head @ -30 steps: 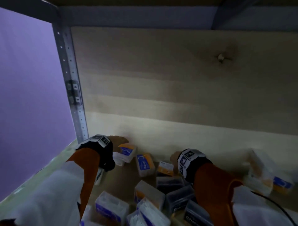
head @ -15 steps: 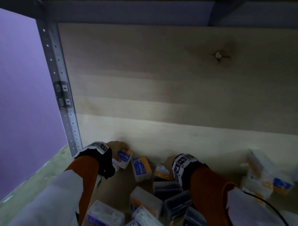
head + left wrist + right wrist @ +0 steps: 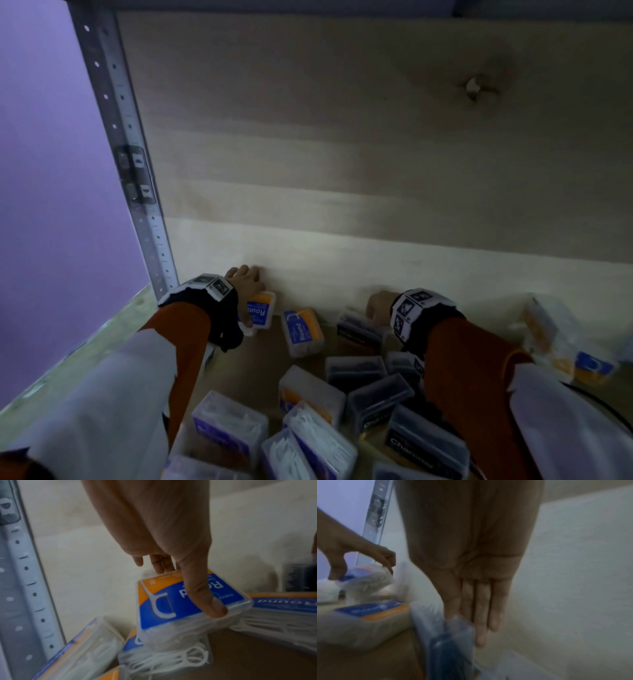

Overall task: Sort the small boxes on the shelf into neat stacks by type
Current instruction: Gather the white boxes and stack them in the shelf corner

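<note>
My left hand (image 3: 245, 284) grips a clear box with a blue and orange "Round" label (image 3: 262, 310), thumb (image 3: 205, 601) on the label and fingers behind it. This Round box (image 3: 171, 604) is tilted above another of the same kind (image 3: 164, 655) in the back left corner. My right hand (image 3: 378, 306) is at the back wall, fingers (image 3: 481, 608) straight against a dark charcoal box (image 3: 356, 330), blurred in the right wrist view. A second Round box (image 3: 303, 330) lies between the hands.
Several dark boxes (image 3: 376, 399) and white floss-pick boxes (image 3: 229, 428) lie jumbled on the shelf's front. More orange and blue boxes (image 3: 555, 335) sit at the right. A perforated metal upright (image 3: 137, 192) stands left and the wooden back panel (image 3: 342, 205) is close behind.
My left hand has carried the Round box back toward the corner by the wall. My right hand has reached the back wall, and a dark box now stands by it.
</note>
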A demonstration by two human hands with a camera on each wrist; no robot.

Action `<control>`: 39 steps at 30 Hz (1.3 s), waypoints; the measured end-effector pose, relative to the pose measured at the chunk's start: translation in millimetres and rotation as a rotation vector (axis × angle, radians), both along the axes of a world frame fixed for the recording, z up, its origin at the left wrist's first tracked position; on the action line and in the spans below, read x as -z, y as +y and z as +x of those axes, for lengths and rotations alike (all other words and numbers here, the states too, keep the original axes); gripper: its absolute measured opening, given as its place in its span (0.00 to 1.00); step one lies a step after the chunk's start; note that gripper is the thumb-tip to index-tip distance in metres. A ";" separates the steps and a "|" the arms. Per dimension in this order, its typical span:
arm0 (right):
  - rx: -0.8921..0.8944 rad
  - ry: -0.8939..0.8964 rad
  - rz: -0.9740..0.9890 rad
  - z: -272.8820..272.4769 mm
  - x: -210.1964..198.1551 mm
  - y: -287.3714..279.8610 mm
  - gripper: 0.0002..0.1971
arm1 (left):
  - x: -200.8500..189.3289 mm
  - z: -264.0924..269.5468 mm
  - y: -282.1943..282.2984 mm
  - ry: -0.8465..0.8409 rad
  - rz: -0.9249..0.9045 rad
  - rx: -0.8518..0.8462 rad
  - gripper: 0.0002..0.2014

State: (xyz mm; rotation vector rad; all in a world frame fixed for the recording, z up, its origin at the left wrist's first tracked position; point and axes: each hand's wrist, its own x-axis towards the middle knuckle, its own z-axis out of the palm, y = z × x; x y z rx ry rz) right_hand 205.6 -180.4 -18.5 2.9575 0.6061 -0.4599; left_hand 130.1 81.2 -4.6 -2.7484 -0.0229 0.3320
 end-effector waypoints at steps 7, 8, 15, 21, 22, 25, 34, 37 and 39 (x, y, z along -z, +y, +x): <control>-0.012 0.029 -0.032 -5.0 5.2 6.0 0.12 | -0.7 -4.0 7.8 0.127 -0.238 -0.048 0.32; -0.033 0.039 -0.069 -6.0 4.9 7.3 0.12 | 0.0 -5.9 8.1 0.127 -0.248 -0.056 0.32; -0.122 -0.059 -0.091 -14.3 -6.8 6.6 0.17 | -0.6 -11.2 12.3 0.090 -0.291 -0.023 0.29; -0.185 -0.034 -0.054 -31.8 -12.3 2.3 0.20 | -14.3 -21.1 9.2 0.083 -0.269 -0.015 0.24; -0.187 -0.030 -0.054 -34.6 -12.9 0.8 0.20 | -17.4 -23.1 7.7 0.082 -0.261 -0.004 0.24; -0.214 0.035 -0.126 -40.7 -9.8 0.0 0.20 | -28.3 -29.7 0.5 0.071 -0.249 0.017 0.23; -0.224 0.001 0.074 -67.9 -52.6 -48.6 0.25 | -73.2 -70.3 -61.8 -0.032 -0.290 0.208 0.21; -0.197 -0.019 0.134 -85.7 -67.7 -78.2 0.23 | -86.0 -93.2 -94.7 -0.073 -0.282 0.304 0.25; -0.179 -0.040 0.177 -102.2 -77.2 -100.6 0.23 | -91.6 -110.8 -118.1 -0.112 -0.276 0.386 0.26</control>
